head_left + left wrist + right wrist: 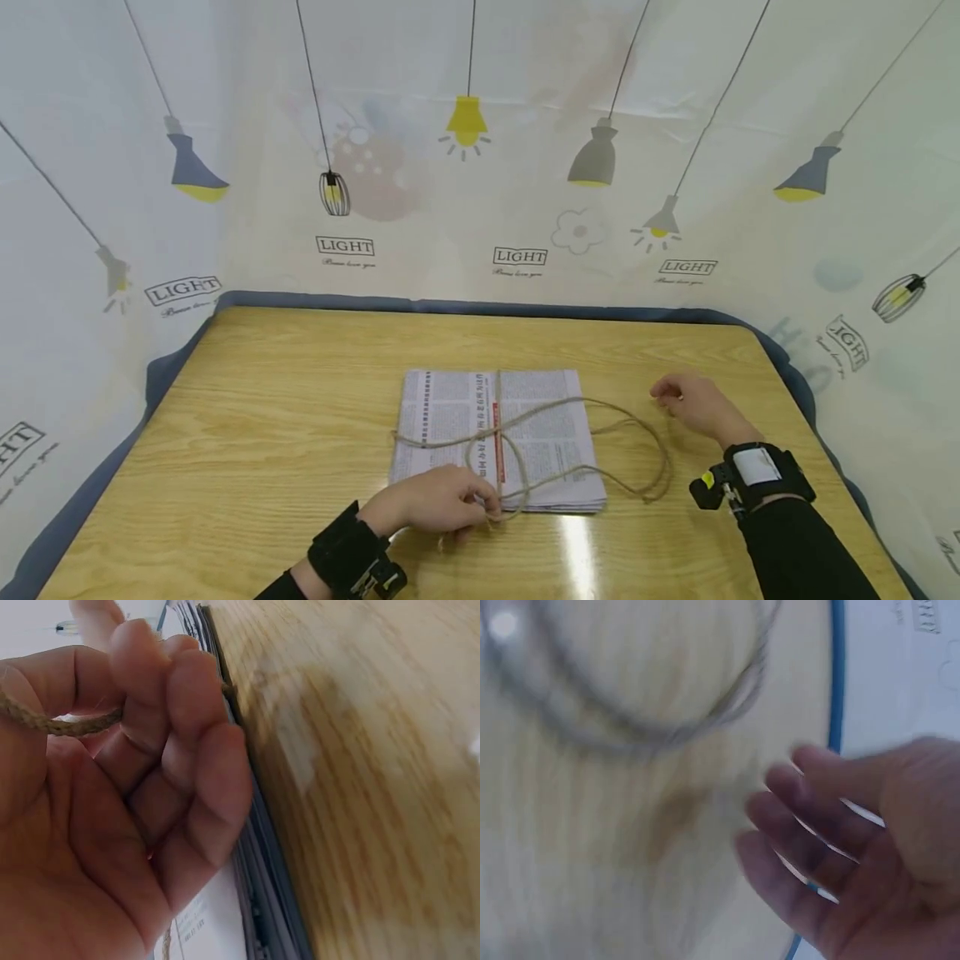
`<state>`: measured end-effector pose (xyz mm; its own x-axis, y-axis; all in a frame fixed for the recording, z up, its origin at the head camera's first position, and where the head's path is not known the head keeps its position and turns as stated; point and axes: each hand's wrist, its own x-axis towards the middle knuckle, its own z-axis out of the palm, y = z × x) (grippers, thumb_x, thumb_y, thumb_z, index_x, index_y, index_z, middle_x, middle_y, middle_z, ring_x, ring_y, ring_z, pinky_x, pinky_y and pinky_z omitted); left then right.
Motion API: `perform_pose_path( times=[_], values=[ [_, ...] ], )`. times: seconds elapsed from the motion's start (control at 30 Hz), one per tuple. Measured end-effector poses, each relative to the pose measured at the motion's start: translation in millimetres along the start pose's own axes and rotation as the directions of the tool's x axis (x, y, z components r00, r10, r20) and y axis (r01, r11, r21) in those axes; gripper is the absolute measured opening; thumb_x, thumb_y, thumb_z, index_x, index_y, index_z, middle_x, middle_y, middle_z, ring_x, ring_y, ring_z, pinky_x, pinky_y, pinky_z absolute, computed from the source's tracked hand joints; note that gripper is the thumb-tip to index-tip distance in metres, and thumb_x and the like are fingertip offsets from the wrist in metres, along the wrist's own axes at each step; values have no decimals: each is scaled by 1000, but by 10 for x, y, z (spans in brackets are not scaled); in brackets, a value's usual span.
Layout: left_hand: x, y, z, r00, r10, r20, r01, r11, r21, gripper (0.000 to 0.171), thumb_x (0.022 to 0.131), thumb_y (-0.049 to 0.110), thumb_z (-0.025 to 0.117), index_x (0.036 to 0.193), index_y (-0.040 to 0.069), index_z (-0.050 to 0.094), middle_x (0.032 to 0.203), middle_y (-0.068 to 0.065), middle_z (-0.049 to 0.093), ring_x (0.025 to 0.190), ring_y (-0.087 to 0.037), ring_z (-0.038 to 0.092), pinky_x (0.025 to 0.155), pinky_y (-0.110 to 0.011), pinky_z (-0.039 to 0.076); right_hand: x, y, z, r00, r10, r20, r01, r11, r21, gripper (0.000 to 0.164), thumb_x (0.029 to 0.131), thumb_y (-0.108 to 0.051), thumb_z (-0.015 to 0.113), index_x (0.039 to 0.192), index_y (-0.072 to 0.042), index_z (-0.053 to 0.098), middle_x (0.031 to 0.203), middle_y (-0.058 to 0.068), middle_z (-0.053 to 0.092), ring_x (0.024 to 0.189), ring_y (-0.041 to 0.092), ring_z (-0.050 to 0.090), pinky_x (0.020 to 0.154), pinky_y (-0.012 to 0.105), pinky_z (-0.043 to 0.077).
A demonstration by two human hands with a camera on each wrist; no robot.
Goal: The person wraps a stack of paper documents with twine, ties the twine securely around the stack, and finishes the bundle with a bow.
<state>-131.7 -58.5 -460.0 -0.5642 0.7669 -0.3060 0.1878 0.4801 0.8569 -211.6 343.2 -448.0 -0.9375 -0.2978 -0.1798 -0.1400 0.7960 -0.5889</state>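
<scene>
A stack of folded newspapers [543, 392] lies on the table, with brown twine [637, 419] running over its top and looping out past its right side. My left hand [442, 500] is at the stack's near edge. In the left wrist view, its curled fingers grip the twine [82, 727] beside the layered paper edges [266, 900]. Off to the right of the stack, my right hand [697, 406] is held near the table with its fingers loosely bent and nothing in them. The right wrist view shows the twine loop [660, 739] apart from the fingertips [754, 851].
The wooden table [285, 392] extends on all sides of the stack. Behind it and at both sides hangs a pale cloth [420, 275] printed with lamps, above a dark blue border [480, 308]. Each wrist wears a black strap with a small camera [708, 490].
</scene>
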Motion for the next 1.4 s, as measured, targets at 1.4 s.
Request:
perform_pose_path(
  times=[1.4],
  values=[
    [-56, 1, 73, 1000, 1, 24, -7, 975, 221, 22, 90, 13, 51, 79, 18, 70, 63, 11, 59, 54, -3, 50, 57, -19, 41, 593, -550, 105, 942, -287, -174, 211, 910, -357, 17, 93, -2, 54, 104, -5, 66, 102, 14, 65, 92, 30, 60, 79, 47, 50]
  ],
)
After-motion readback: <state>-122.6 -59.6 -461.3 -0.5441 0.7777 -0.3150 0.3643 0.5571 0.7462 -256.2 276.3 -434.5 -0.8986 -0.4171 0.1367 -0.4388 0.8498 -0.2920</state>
